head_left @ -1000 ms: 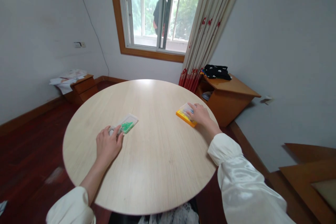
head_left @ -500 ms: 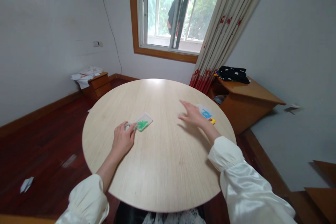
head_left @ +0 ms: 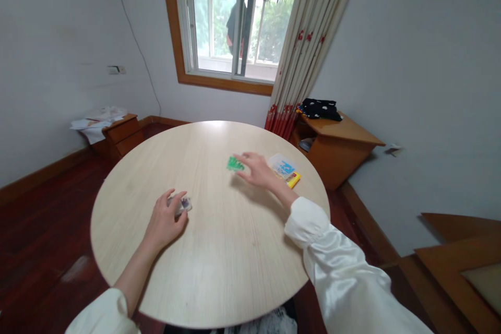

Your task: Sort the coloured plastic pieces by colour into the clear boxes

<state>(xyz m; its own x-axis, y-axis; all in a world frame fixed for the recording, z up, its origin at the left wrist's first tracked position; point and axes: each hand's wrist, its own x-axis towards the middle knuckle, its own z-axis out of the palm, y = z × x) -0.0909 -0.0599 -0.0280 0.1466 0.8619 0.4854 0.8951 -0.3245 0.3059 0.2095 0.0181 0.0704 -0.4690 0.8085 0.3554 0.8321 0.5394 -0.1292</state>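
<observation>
My right hand [head_left: 254, 168] is over the right half of the table, thumb and fingers closed on a small clear case with green pieces [head_left: 235, 163]; the case is slightly blurred. Just beyond that wrist lie a clear case with blue pieces [head_left: 285, 167] and a flat yellow item [head_left: 293, 180], both partly hidden by my arm. On the left, my left hand [head_left: 166, 219] curls around a small pale flat case with dark markings [head_left: 185, 203], thumb at its near edge. Its exact kind is too small to make out, and fingers cover part of it.
Everything lies on a round pale wooden table [head_left: 219, 261]. Beyond it stand a low cabinet with papers [head_left: 125, 130] at left and a wooden desk [head_left: 348, 141] with folded dark cloth [head_left: 321, 109] at right. A curtain [head_left: 309, 36] hangs by the window.
The clear case with green pieces has gone from beside my left hand into my right hand, which brought it rightward. My left hand stays at the pale case. The view has turned right.
</observation>
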